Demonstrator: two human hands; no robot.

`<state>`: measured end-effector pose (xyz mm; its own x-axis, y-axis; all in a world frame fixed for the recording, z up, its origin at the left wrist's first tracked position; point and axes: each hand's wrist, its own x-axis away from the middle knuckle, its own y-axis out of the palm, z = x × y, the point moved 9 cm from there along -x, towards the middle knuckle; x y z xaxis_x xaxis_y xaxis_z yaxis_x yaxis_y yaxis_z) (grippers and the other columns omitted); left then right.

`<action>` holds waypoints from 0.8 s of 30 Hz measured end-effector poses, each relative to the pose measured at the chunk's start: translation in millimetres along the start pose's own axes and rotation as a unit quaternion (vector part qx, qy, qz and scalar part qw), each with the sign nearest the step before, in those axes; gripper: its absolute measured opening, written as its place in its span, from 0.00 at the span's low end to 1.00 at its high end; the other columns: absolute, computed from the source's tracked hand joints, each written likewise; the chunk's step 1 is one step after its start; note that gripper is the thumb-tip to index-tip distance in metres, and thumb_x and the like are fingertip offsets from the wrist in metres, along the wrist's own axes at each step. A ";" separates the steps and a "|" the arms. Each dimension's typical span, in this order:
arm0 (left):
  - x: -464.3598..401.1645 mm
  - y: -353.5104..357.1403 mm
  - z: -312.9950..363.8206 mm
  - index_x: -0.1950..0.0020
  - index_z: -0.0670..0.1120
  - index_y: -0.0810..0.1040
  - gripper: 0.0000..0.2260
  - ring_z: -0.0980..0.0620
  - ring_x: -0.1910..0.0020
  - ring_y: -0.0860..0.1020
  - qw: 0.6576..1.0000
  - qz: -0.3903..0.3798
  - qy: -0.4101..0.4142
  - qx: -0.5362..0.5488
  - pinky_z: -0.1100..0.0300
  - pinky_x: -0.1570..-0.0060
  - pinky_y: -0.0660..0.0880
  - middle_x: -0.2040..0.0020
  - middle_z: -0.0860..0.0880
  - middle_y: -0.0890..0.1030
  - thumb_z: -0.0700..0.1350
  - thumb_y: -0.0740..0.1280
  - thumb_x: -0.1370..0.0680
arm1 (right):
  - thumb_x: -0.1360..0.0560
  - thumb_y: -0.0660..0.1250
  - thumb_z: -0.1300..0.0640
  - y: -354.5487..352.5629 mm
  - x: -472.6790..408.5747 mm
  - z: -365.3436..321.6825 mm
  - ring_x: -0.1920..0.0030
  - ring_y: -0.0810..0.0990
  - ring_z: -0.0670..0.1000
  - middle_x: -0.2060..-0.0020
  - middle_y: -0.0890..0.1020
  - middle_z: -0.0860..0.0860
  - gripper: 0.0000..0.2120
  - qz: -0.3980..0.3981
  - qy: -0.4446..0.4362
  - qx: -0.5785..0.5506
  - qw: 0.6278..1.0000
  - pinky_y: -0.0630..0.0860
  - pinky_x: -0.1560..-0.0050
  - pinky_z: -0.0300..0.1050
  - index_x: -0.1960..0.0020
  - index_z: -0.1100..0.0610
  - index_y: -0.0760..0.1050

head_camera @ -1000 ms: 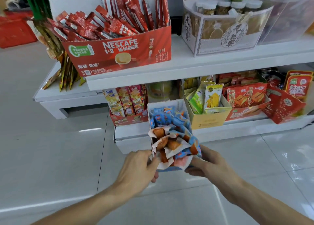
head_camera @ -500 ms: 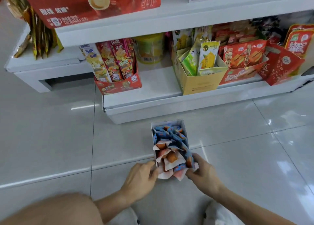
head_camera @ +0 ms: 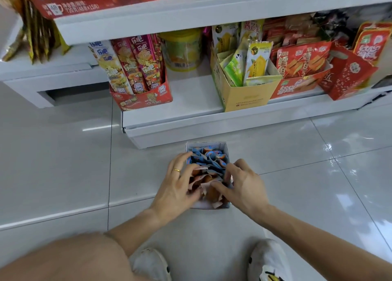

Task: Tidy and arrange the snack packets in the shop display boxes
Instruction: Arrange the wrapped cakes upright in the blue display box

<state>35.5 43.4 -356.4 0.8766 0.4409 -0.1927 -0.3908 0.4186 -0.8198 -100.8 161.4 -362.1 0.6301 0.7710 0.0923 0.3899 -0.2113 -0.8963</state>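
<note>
Squatting, my knee [head_camera: 70,257] and both shoes [head_camera: 268,259] at the near edge of view. Small display box [head_camera: 224,148] sits on the floor [head_camera: 63,164] just in front of my feet, near the foot of the bottom shelf [head_camera: 191,93].

Left hand [head_camera: 176,187]: fingers loosely spread, pressing the snack packets [head_camera: 209,160] at the box's left side, holding nothing. Right hand [head_camera: 246,185]: fingers bent, working into the near packets. Can't tell if it's pinching one.

Handling, my guess: packets light, soft film, slippery and crinkly, so they flop and fan out rather than stack. Better taken by the sealed edges, or squared up as a bunch between flat palms. Thin card box is light too, probably slides if pushed; take it by the side walls.

Box long axis runs away from me toward the shelf, open top up. Packets stand on edge in a row along that axis, near ones splayed.

Beyond: gap on the bottom shelf between the red box [head_camera: 142,99] and yellow box [head_camera: 246,96], likely where this one goes back.
</note>
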 end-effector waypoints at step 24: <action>9.6 15.0 -19.8 0.35 0.55 0.75 0.27 0.60 0.29 0.69 0.990 -0.113 -0.031 0.079 0.68 0.33 0.70 0.21 0.48 0.51 0.59 0.77 0.31 | 0.33 0.78 0.49 8.2 4.0 8.4 0.60 0.80 0.47 0.45 0.72 0.48 0.11 -0.095 -0.008 -0.122 0.988 0.80 0.53 0.43 0.52 0.44 0.82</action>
<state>43.6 38.1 -381.2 0.9300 0.3667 0.0237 -0.2292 0.6293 -0.7426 -100.7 167.7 -372.7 0.5205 0.8195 0.2398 0.6517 -0.1999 -0.7317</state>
